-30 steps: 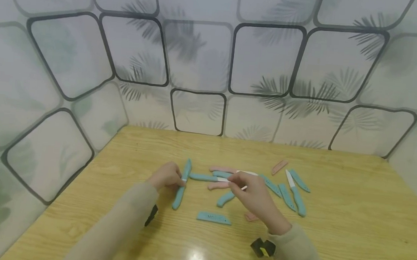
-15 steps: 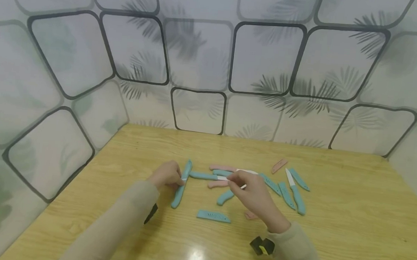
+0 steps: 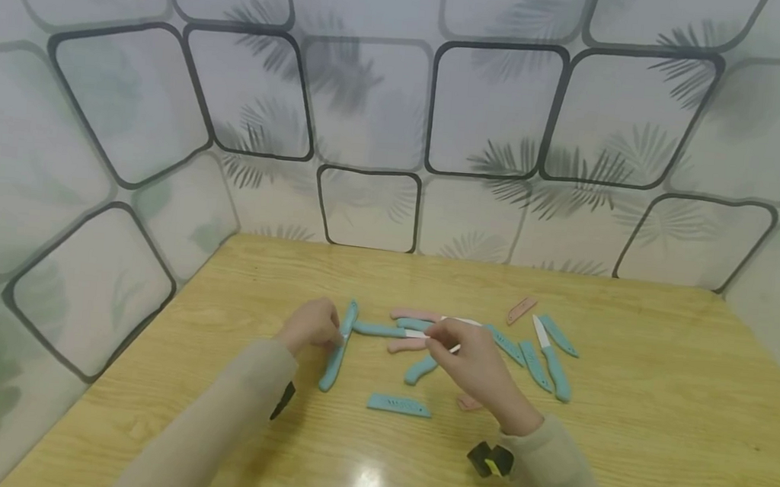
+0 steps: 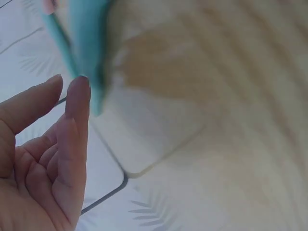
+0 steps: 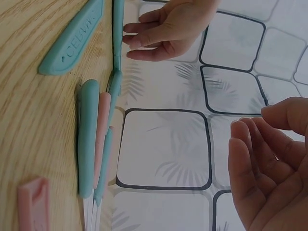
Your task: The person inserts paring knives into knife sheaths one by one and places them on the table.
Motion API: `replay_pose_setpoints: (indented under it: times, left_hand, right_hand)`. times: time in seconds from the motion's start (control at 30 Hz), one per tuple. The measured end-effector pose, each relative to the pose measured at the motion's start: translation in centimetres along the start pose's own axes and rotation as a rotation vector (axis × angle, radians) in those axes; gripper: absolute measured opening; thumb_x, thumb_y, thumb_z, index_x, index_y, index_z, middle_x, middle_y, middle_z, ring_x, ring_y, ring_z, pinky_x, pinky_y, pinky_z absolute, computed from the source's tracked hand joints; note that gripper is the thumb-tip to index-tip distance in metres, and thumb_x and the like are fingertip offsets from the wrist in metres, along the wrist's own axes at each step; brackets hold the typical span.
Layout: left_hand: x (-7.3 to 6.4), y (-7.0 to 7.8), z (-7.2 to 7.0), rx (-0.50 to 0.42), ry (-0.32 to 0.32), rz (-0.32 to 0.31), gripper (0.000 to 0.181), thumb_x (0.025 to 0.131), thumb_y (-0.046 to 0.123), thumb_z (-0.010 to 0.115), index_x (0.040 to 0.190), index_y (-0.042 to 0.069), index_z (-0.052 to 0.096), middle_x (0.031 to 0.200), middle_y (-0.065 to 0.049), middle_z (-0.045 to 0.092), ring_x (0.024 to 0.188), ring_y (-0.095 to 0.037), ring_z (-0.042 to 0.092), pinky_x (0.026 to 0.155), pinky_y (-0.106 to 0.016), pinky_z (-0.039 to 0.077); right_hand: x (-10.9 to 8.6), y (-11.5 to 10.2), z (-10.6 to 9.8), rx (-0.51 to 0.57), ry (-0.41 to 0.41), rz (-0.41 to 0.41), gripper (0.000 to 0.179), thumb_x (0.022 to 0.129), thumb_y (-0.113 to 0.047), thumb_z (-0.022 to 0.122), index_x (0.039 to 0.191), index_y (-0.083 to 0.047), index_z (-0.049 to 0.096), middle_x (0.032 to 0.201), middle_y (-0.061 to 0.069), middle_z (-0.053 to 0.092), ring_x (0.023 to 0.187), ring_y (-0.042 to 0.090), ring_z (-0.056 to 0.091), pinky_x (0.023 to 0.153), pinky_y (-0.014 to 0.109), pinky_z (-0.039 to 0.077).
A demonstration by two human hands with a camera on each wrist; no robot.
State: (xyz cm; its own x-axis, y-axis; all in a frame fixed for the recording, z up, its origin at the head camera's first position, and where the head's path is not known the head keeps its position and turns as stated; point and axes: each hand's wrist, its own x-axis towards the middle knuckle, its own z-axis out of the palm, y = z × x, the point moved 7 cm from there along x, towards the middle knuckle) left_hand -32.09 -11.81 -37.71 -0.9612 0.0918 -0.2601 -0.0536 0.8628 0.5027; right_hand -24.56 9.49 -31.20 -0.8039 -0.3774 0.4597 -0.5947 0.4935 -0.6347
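Lying lengthwise on the table is a teal knife [image 3: 332, 370] with its blade in a teal sheath [image 3: 351, 317]. My left hand [image 3: 312, 324] is beside it, fingertips right at the place where handle and sheath meet. In the left wrist view the thumb and forefinger of that hand [image 4: 72, 110] are apart. My right hand [image 3: 473, 361] hovers over a group of bare knives, its fingers loosely bent and holding nothing in the right wrist view. Below it are a teal knife handle [image 3: 379, 330], a pink knife handle [image 3: 407, 345] and another teal handle [image 3: 420, 370], their white blades partly hidden.
A loose teal sheath [image 3: 399, 405] lies nearer the front. Right of my right hand are more teal sheaths [image 3: 536, 367] and a bare teal knife [image 3: 558, 375]. A pink sheath [image 3: 521, 311] lies farther back. A patterned wall [image 3: 474, 219] borders the wooden table [image 3: 658, 417].
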Motion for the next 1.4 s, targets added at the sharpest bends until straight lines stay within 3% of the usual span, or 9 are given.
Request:
replay_pose_setpoints:
  times: [0.13,0.27,0.4,0.6,0.8,1.03,1.2,1.4]
  left_hand:
    - [-0.5,1.1,-0.8,-0.032,0.025,0.064,0.025,0.077,0.007,0.064,0.098,-0.004,0.057,0.078,-0.007,0.061,0.066,-0.016,0.059,0.066,-0.033,0.049]
    - [-1.1,2.8,-0.7,-0.001,0.013,0.125,0.028,0.077,0.011,0.066,0.101,-0.001,0.059,0.073,-0.002,0.061,0.066,-0.015,0.059,0.066,-0.031,0.049]
    - [-1.5,4.4,0.7,0.035,-0.04,0.188,0.026,0.077,0.013,0.068,0.098,0.0,0.06,0.071,-0.001,0.06,0.065,-0.014,0.058,0.064,-0.029,0.048]
    - [-2.6,6.5,3.1,0.105,-0.112,0.282,0.023,0.074,0.016,0.071,0.093,0.004,0.064,0.08,-0.001,0.061,0.072,-0.014,0.057,0.066,-0.03,0.048]
    - [-4.0,8.3,5.4,0.138,-0.214,0.31,0.017,0.074,0.016,0.071,0.087,0.007,0.064,0.082,0.002,0.059,0.078,-0.015,0.056,0.068,-0.029,0.048]
    - [-5.7,9.8,7.4,0.286,-0.266,0.359,0.02,0.067,0.018,0.077,0.083,0.014,0.064,0.08,0.008,0.059,0.075,-0.009,0.055,0.067,-0.024,0.046]
    - [-6.0,10.1,8.2,0.337,-0.268,0.366,0.024,0.066,0.019,0.078,0.085,0.015,0.064,0.081,0.008,0.06,0.075,-0.009,0.055,0.068,-0.025,0.046]
    - [-5.8,9.9,8.5,0.323,-0.254,0.367,0.02,0.066,0.014,0.077,0.079,0.015,0.062,0.074,0.01,0.055,0.067,-0.008,0.051,0.062,-0.024,0.044]
  right_hand:
    - [0.0,0.0,0.0,0.014,-0.012,-0.001,0.006,0.084,-0.007,0.059,0.081,-0.009,0.063,0.078,-0.003,0.062,0.061,0.006,0.052,0.053,0.023,0.045]
    - [-0.1,0.3,-0.1,0.015,-0.024,0.019,0.005,0.085,-0.007,0.058,0.084,-0.006,0.063,0.08,0.001,0.063,0.062,0.008,0.054,0.052,0.023,0.045]
    - [-0.2,0.9,-0.5,-0.002,-0.013,0.063,0.008,0.084,-0.006,0.059,0.09,-0.003,0.063,0.081,0.004,0.064,0.069,0.011,0.057,0.059,0.025,0.048]
    - [-0.2,1.1,-0.6,-0.007,-0.002,0.071,0.009,0.084,-0.008,0.059,0.09,-0.003,0.063,0.081,0.003,0.065,0.071,0.012,0.059,0.062,0.026,0.049]
    - [-0.1,0.9,-0.6,-0.009,0.004,0.058,0.008,0.083,-0.007,0.06,0.089,-0.003,0.063,0.079,0.001,0.064,0.07,0.011,0.059,0.061,0.024,0.048]
    - [-0.1,0.8,-0.6,-0.012,0.01,0.044,0.008,0.083,-0.006,0.06,0.088,-0.003,0.064,0.08,0.003,0.065,0.071,0.013,0.06,0.061,0.024,0.049]
    - [0.0,0.6,-0.5,-0.019,0.006,0.037,0.008,0.083,-0.006,0.059,0.088,-0.002,0.063,0.079,0.003,0.065,0.07,0.013,0.06,0.061,0.023,0.049]
    - [0.1,0.5,-0.4,-0.022,-0.004,0.04,0.009,0.083,-0.006,0.059,0.089,-0.002,0.063,0.079,0.003,0.065,0.07,0.012,0.06,0.061,0.023,0.049]
